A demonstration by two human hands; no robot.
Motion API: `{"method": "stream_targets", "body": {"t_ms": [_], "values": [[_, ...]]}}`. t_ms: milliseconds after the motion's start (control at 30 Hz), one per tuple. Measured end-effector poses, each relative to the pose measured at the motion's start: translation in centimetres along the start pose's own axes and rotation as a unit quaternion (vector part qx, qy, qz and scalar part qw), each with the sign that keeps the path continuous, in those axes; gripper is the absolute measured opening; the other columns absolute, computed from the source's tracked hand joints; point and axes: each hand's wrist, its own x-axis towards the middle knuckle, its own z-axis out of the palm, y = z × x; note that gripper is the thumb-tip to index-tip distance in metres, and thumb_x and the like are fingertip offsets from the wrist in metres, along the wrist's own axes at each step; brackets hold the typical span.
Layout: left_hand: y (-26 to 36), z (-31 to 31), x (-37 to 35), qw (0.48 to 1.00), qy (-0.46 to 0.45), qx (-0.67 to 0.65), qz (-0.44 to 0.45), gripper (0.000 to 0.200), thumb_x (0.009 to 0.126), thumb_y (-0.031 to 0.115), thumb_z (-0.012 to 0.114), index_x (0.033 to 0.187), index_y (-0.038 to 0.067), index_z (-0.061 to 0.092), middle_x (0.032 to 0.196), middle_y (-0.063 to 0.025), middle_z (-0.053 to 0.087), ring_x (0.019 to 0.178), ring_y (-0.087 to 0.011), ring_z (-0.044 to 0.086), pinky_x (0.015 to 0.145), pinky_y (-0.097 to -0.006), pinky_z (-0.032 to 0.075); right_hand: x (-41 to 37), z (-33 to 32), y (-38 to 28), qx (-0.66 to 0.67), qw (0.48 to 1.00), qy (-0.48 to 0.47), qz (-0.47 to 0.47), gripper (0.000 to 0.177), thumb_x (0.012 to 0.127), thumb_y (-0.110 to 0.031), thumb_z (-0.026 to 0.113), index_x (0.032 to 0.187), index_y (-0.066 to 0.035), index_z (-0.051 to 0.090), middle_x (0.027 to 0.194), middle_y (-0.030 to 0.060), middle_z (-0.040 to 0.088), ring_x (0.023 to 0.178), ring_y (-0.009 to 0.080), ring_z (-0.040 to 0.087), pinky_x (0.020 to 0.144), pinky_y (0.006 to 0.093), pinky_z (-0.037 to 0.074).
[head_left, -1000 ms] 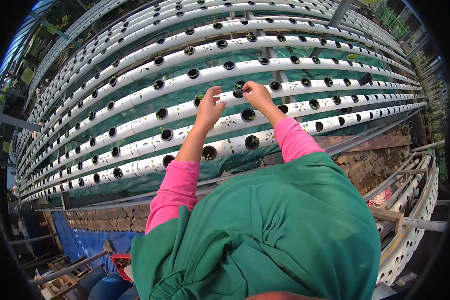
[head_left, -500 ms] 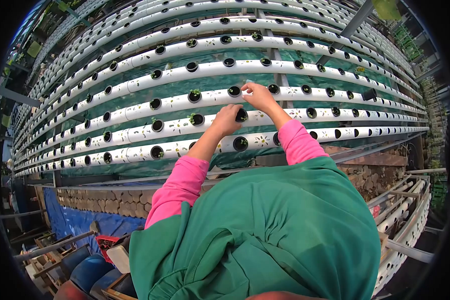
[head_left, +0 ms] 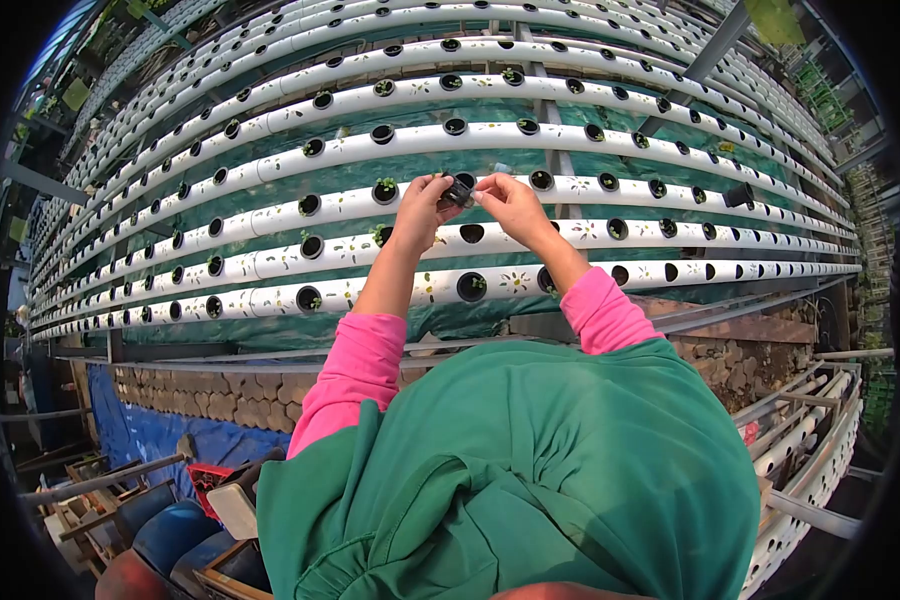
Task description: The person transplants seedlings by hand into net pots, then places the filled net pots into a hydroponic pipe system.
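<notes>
My left hand [head_left: 419, 212] is closed round a small black net cup [head_left: 457, 190], raised over the second white pipe row from mine. My right hand [head_left: 511, 206] touches the cup's right side, its thumb and forefinger pinched; what they hold, if anything, is too small to make out. Just below the hands, a hole [head_left: 472, 233] in a white pipe [head_left: 520, 236] shows no cup rim or seedling. Nearer to me, another black cup [head_left: 471, 287] with a small green seedling sits in the front pipe.
Many white pipes [head_left: 350, 149] with cups and seedlings run across the view over green sheeting [head_left: 340, 222]. A black cup [head_left: 739, 194] stands on a pipe at right. Metal rails, paving, a blue tarp [head_left: 160, 440] and barrels lie nearer.
My left hand has lifted the black cup out of the pipe hole and moved up. My right hand has come down slightly to meet the cup's side.
</notes>
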Motion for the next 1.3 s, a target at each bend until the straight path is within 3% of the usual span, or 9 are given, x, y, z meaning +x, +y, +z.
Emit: {"method": "stream_targets", "body": {"t_ms": [433,533,600,667,833,1033,1167,1233,1300], "values": [[0.6,-0.2,-1.2,0.996,-0.007,-0.093,0.001,0.019,0.091,0.019,0.056,0.099,0.003,0.053,0.092,-0.009,0.058,0.084,-0.0213,0.059,0.076,-0.0375,0.054,-1.3,2.9,-1.9,-0.128,0.977,0.09,-0.144,0.018,0.075,-0.013,0.067,0.086,-0.002,0.059,0.078,0.0132,0.063,0.079,0.0298,0.06,0.071,0.0398,0.047],[-0.1,-0.5,-1.1,0.997,0.009,-0.076,0.008,0.02,0.09,0.017,0.059,0.101,0.002,0.052,0.097,-0.0108,0.057,0.084,-0.0204,0.06,0.074,-0.0365,0.054,-1.1,2.6,-1.4,-0.166,0.98,0.031,-0.107,0.021,0.074,-0.012,0.068,0.09,-0.003,0.059,0.081,0.0127,0.063,0.08,0.0297,0.06,0.071,0.0396,0.048],[-0.8,-0.6,-1.2,0.998,0.035,-0.006,0.043,0.038,0.085,0.011,0.065,0.115,-0.002,0.045,0.097,-0.0112,0.057,0.088,-0.0194,0.062,0.074,-0.0317,0.055,-1.1,1.7,-1.8,-0.175,0.98,0.026,-0.09,0.023,0.074,-0.012,0.068,0.093,-0.004,0.058,0.084,0.0128,0.063,0.08,0.0299,0.06,0.072,0.0396,0.048],[-1.6,-0.9,-1.4,0.995,0.023,0.076,0.055,0.042,0.083,0.012,0.067,0.116,-0.003,0.045,0.099,-0.0115,0.057,0.09,-0.0186,0.061,0.074,-0.0305,0.054,-1.4,0.6,-3.1,-0.196,0.975,0.016,-0.098,0.031,0.074,-0.007,0.066,0.104,-0.006,0.057,0.094,0.0124,0.063,0.083,0.0297,0.061,0.074,0.0397,0.048],[-4.1,-1.5,-0.8,0.925,-0.015,0.352,0.143,0.056,0.072,0.013,0.075,0.121,0.001,0.051,0.11,-0.0122,0.059,0.096,-0.0194,0.059,0.082,-0.0312,0.049,-1.5,0.4,-1.1,-0.165,0.969,-0.084,-0.163,0.029,0.074,0.0,0.061,0.103,-0.005,0.06,0.096,0.0135,0.064,0.086,0.0303,0.062,0.076,0.0388,0.049],[-5.1,-2.0,-1.8,0.912,-0.073,0.39,0.107,0.075,0.072,0.011,0.075,0.137,0.005,0.037,0.125,-0.0169,0.05,0.104,-0.0218,0.056,0.084,-0.0335,0.049,-2.2,0.6,1.9,-0.229,0.966,-0.062,-0.098,0.016,0.074,-0.004,0.062,0.09,-0.002,0.065,0.089,0.0169,0.066,0.086,0.034,0.063,0.078,0.0413,0.049],[-6.5,-2.1,-3.3,0.833,-0.037,0.538,0.123,0.071,0.066,0.02,0.079,0.123,0.001,0.041,0.115,-0.0188,0.051,0.103,-0.028,0.055,0.087,-0.0372,0.046,-2.4,0.8,3.8,-0.233,0.967,-0.057,-0.083,0.018,0.075,-0.005,0.061,0.092,-0.003,0.067,0.091,0.0175,0.066,0.087,0.0347,0.063,0.078,0.0411,0.049],[-6.4,-1.8,-5.1,0.826,-0.054,0.547,0.125,0.065,0.064,0.023,0.079,0.114,0.0,0.044,0.11,-0.0187,0.051,0.103,-0.0321,0.053,0.088,-0.0386,0.044,-2.5,0.7,3.8,-0.249,0.96,-0.12,-0.054,0.024,0.076,-0.006,0.062,0.1,-0.004,0.066,0.097,0.0163,0.067,0.09,0.0317,0.064,0.081,0.038,0.05],[-6.6,-1.8,-6.5,0.749,-0.139,0.637,0.116,0.063,0.064,0.023,0.08,0.113,0.003,0.047,0.112,-0.0186,0.051,0.106,-0.0334,0.051,0.09,-0.0403,0.043,-2.5,0.6,3.9,-0.233,0.965,-0.115,-0.042,0.026,0.076,-0.007,0.062,0.102,-0.005,0.067,0.098,0.0176,0.066,0.092,0.0331,0.063,0.082,0.0387,0.049]]}}
